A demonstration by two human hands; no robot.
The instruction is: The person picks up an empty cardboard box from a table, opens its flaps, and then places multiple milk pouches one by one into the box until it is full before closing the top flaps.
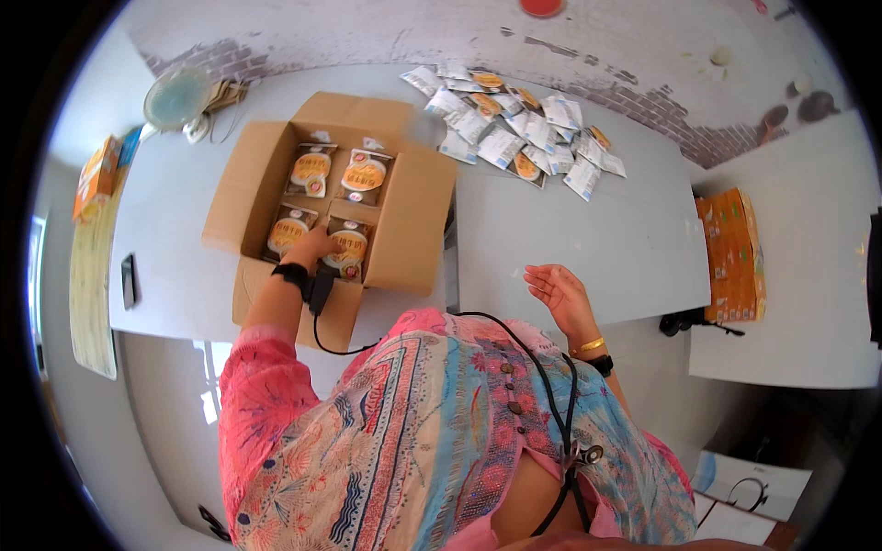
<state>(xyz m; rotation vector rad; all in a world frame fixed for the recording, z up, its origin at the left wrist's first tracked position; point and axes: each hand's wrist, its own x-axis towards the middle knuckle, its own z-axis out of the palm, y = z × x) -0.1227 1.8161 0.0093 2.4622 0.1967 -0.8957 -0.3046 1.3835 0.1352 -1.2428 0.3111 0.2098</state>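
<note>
- I see the left hand [314, 248] reaching into the cardboard box [418, 211], its fingers at the left side of the front-right packet [349, 253]; I cannot tell whether they are clamped on it.
- The front-left packet [290, 230] lies just beside that same hand, partly behind it from where I look.
- Beyond the fingers, the back-left packet [310, 172] and the back-right packet [364, 174] lie flat, label up, nearer the worktop's back edge.
- I have the box on the left section of the worktop [588, 239], flaps spread, its front flap reaching past the front edge.
- The right hand [560, 292] hangs near the right section's front edge, fingers extended and holding nothing, well apart from the left hand and the box.
- Farther from both hands, I see a heap of loose packets [501, 147] along the right section's back edge.
- A phone [129, 280] lies by the left edge; a fan [177, 99] stands at the back-left corner.
</note>
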